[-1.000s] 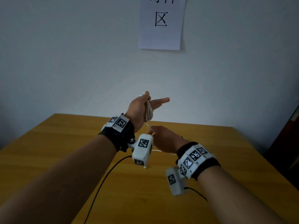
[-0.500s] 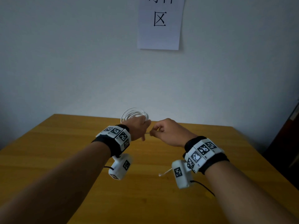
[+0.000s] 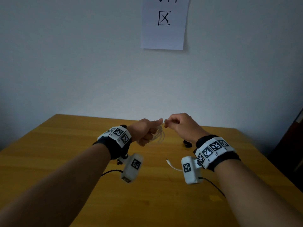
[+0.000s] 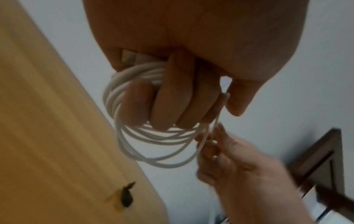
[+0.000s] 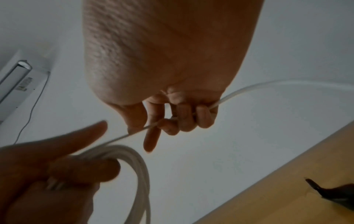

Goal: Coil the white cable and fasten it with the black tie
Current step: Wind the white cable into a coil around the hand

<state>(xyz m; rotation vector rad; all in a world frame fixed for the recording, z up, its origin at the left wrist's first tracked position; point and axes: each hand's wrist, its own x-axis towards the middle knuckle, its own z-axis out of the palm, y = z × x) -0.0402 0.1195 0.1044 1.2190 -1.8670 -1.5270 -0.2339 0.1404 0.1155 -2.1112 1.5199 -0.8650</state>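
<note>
Left hand (image 3: 144,132): ours, raised above the table, fingers curled round the gathered loops of the white cable (image 4: 153,145); the thumb points toward the other hand.
Coil: several rounds hang below our left fingers (image 4: 168,97) in the left wrist view; in the head view the loops blur into a pale smear beside the knuckles.
Right hand (image 3: 182,126): ours, just beside the left, clenched on the single loose strand, which runs through the curled fingers (image 5: 184,118) and out past the little finger.
Strand between hands: short and straight, from our right thumb and forefinger into the coil at the left hand.
Free end: a white plug (image 3: 167,160) with its last length of cable near the table top, below our right wrist; we cannot tell whether it touches the wood.
Black tie (image 3: 187,143): lies on the wooden table (image 3: 65,141), beyond our right wrist, apart from both hands and untouched.
Wall: a paper sheet (image 3: 164,23) with a printed character hangs above the table's far edge.
</note>
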